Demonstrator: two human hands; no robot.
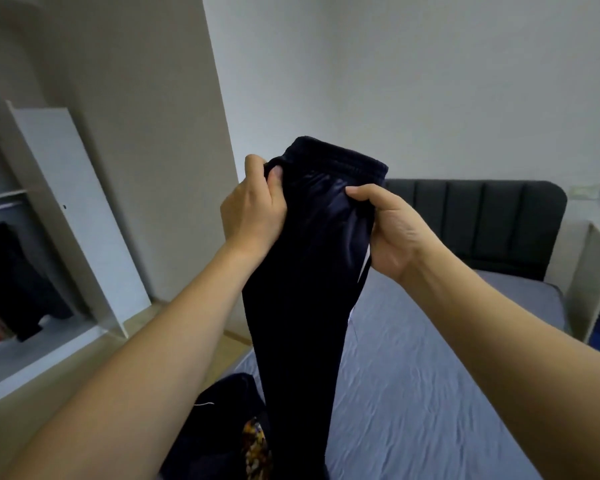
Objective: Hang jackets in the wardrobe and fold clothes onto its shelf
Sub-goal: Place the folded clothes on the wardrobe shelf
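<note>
Plain pale walls [413,81] close the room, lit softly and evenly, with a broad beige panel [146,133] standing up the left side of the view. A bed [430,393] covered in a creased grey-blue sheet fills the lower right, its dark padded headboard [482,220] with vertical channels set against the far wall and a white side unit [596,282] just beside it at the right edge. A strip of light wood floor [187,320] runs between the bed and the left side.
</note>
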